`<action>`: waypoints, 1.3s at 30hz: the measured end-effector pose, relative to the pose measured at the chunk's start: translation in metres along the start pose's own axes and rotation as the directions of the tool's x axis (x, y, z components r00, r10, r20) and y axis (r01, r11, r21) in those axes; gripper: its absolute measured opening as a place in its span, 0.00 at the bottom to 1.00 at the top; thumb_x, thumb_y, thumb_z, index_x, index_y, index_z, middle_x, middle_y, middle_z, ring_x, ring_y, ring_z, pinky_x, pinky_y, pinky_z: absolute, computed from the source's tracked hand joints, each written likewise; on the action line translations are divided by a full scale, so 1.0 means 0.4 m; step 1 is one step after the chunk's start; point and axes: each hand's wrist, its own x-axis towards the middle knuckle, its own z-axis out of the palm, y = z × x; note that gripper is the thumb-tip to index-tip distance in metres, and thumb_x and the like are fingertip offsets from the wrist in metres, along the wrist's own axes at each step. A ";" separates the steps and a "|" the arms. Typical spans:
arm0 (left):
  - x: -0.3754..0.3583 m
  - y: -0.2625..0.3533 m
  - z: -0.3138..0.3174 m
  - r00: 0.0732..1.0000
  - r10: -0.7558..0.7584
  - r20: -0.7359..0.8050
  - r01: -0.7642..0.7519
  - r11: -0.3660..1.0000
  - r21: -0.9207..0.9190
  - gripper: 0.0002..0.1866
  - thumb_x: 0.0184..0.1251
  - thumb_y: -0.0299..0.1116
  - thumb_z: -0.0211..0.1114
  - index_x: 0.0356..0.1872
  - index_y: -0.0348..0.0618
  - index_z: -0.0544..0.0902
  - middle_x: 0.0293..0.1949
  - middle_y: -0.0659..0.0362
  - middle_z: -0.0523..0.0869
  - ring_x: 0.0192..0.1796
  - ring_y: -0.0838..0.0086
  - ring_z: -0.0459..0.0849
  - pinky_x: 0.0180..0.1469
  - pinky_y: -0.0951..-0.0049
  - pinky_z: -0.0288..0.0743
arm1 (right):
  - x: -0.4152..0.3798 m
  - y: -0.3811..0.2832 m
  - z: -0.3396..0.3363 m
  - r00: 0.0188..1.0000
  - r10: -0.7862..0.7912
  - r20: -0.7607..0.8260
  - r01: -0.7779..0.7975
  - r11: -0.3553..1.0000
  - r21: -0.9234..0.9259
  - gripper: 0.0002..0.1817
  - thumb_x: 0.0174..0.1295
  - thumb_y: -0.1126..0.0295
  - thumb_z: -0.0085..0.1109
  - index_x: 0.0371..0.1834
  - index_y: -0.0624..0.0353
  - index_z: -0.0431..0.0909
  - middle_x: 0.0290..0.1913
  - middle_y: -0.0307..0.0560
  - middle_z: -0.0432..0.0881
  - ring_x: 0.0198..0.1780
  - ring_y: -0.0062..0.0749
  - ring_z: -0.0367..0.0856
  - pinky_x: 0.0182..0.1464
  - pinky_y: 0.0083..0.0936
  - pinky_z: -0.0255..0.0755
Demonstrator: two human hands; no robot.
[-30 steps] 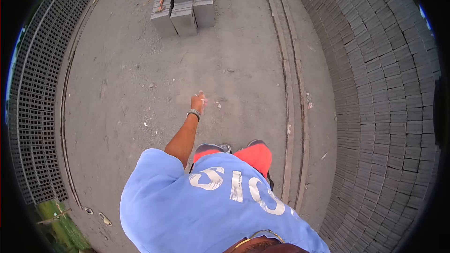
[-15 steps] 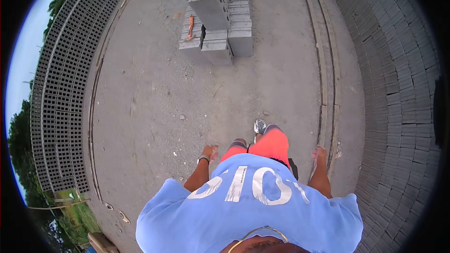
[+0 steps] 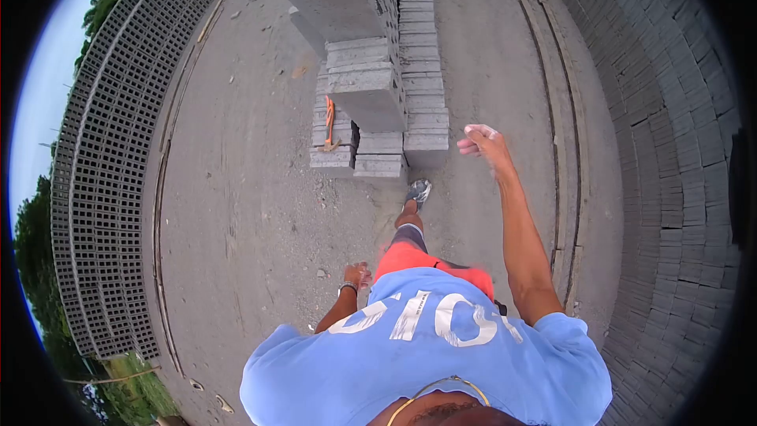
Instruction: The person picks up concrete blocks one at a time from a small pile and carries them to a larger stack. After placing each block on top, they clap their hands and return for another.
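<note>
A: What's different now?

B: The long walls of grey concrete blocks still line both sides, the holed one on the left (image 3: 118, 150) and the closely packed one on the right (image 3: 670, 158). Between them, the grey stack of rectangular concrete blocks (image 3: 380, 166) sits closer in view than a moment ago.

A: And the person in the light-blue, short-sleeved shirt (image 3: 355, 371)?

B: Seen stepping towards it. One grey-and-white shoe (image 3: 419, 192) is forward, near the stack's base.

A: What about the hands?

B: They're well apart. The right hand (image 3: 482, 144) has swung forward, near the stack's right front corner, with a visible gap between them. Its fingers are loosely bent, and I see nothing in it. The left hand (image 3: 357, 274) hangs back beside the body, wearing a metallic wristwatch (image 3: 347, 287); blur keeps me from telling how far its fingers are closed.

A: Where's the tool?

B: The orange-handled, hammer-like tool (image 3: 330, 114) lies on the low blocks at the stack's left front, its head towards the person. Neither hand touches it. I'd judge the approach brings blocks and tool closer to reach.
</note>
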 end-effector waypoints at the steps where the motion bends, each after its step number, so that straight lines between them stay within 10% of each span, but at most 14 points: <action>1: 0.043 0.095 -0.003 1.000 0.003 0.007 -0.003 1.000 -0.002 0.17 0.69 0.41 0.58 0.49 0.39 0.80 0.29 0.55 0.85 0.22 0.69 0.81 0.20 0.70 0.71 | 0.061 -0.046 0.037 1.000 0.029 -0.007 -0.028 0.999 0.040 0.29 0.65 0.51 0.58 0.58 0.67 0.75 0.38 0.49 0.86 0.36 0.29 0.83 0.45 0.28 0.71; 6: 0.206 0.666 -0.158 0.862 0.464 -0.204 -0.502 0.836 -0.222 0.23 0.71 0.53 0.59 0.48 0.41 0.81 0.37 0.57 0.88 0.33 0.74 0.87 0.30 0.74 0.77 | 0.321 -0.436 0.203 0.994 -0.109 -0.010 0.110 0.990 0.086 0.33 0.65 0.47 0.56 0.60 0.68 0.72 0.40 0.52 0.85 0.40 0.33 0.83 0.50 0.34 0.73; 13: -0.199 1.646 -0.347 0.398 0.827 -0.396 -0.911 0.306 -0.277 0.35 0.74 0.59 0.49 0.61 0.31 0.76 0.53 0.45 0.84 0.56 0.61 0.83 0.57 0.61 0.74 | 0.649 -0.962 0.389 0.913 -0.400 0.080 0.399 0.916 0.035 0.55 0.58 0.34 0.55 0.74 0.71 0.52 0.65 0.68 0.68 0.61 0.53 0.74 0.69 0.47 0.58; 16: -0.274 1.874 -0.378 0.346 0.878 -0.330 -0.913 0.235 -0.333 0.41 0.74 0.63 0.44 0.63 0.29 0.73 0.56 0.41 0.81 0.59 0.57 0.80 0.63 0.54 0.69 | 0.697 -1.018 0.484 0.927 -0.344 0.151 0.305 0.924 0.231 0.13 0.60 0.57 0.62 0.30 0.55 0.85 0.30 0.48 0.85 0.30 0.31 0.81 0.30 0.31 0.72; 18: -0.275 1.995 -0.374 0.353 0.901 -0.253 -0.859 0.204 -0.471 0.40 0.74 0.61 0.45 0.64 0.28 0.71 0.56 0.43 0.81 0.59 0.59 0.79 0.63 0.54 0.68 | 0.810 -0.979 0.488 0.918 -0.375 0.129 0.349 0.919 0.185 0.10 0.60 0.62 0.63 0.25 0.53 0.82 0.25 0.41 0.80 0.24 0.24 0.75 0.24 0.28 0.65; 25: -0.279 2.038 -0.269 0.233 0.901 -0.366 -0.854 0.009 -0.521 0.24 0.66 0.36 0.69 0.55 0.27 0.77 0.45 0.47 0.85 0.47 0.66 0.85 0.49 0.68 0.78 | 0.879 -0.866 0.413 0.855 -0.519 -0.001 0.466 0.766 0.442 0.06 0.57 0.71 0.65 0.24 0.54 0.80 0.20 0.35 0.76 0.19 0.20 0.70 0.19 0.26 0.59; 28: -0.333 2.013 -0.185 -0.155 0.968 -0.198 -0.908 -0.218 -0.357 0.24 0.70 0.41 0.63 0.53 0.26 0.80 0.46 0.49 0.86 0.47 0.67 0.84 0.51 0.69 0.75 | 0.707 -0.841 0.299 0.883 -0.460 -0.093 0.446 0.764 0.466 0.04 0.56 0.71 0.65 0.33 0.58 0.82 0.26 0.37 0.80 0.23 0.24 0.76 0.24 0.25 0.67; 32: -0.547 1.903 0.023 -0.103 0.995 0.007 -0.967 -0.099 -0.234 0.16 0.67 0.37 0.66 0.41 0.31 0.86 0.36 0.64 0.85 0.38 0.84 0.77 0.41 0.80 0.71 | 0.442 -0.779 0.190 0.896 -0.240 -0.373 0.444 0.452 0.774 0.12 0.57 0.64 0.61 0.39 0.60 0.83 0.39 0.48 0.86 0.39 0.33 0.83 0.47 0.33 0.74; 34: -0.599 1.839 0.112 -0.161 0.968 0.193 -0.970 -0.119 -0.212 0.19 0.67 0.40 0.66 0.45 0.30 0.85 0.35 0.61 0.86 0.36 0.79 0.80 0.39 0.75 0.73 | 0.367 -0.644 0.082 0.881 -0.158 -0.446 0.441 0.616 0.653 0.47 0.62 0.36 0.52 0.72 0.66 0.60 0.62 0.59 0.73 0.65 0.49 0.69 0.72 0.49 0.50; 36: -0.625 1.761 0.186 -0.226 0.892 0.392 -0.946 -0.105 -0.308 0.26 0.66 0.44 0.65 0.52 0.26 0.79 0.41 0.50 0.86 0.42 0.68 0.84 0.46 0.67 0.76 | 0.228 -0.580 0.043 0.860 -0.051 -0.507 0.434 0.594 0.677 0.53 0.60 0.33 0.53 0.76 0.64 0.53 0.76 0.60 0.53 0.78 0.53 0.45 0.75 0.57 0.25; 39: -0.629 1.563 0.312 -0.135 0.864 0.484 -0.974 -0.027 -0.223 0.23 0.61 0.37 0.72 0.49 0.27 0.78 0.41 0.48 0.85 0.45 0.69 0.84 0.49 0.70 0.77 | 0.050 -0.468 0.014 0.593 0.288 -0.752 0.394 0.711 0.582 0.44 0.63 0.36 0.54 0.71 0.60 0.62 0.69 0.56 0.68 0.71 0.49 0.65 0.71 0.49 0.55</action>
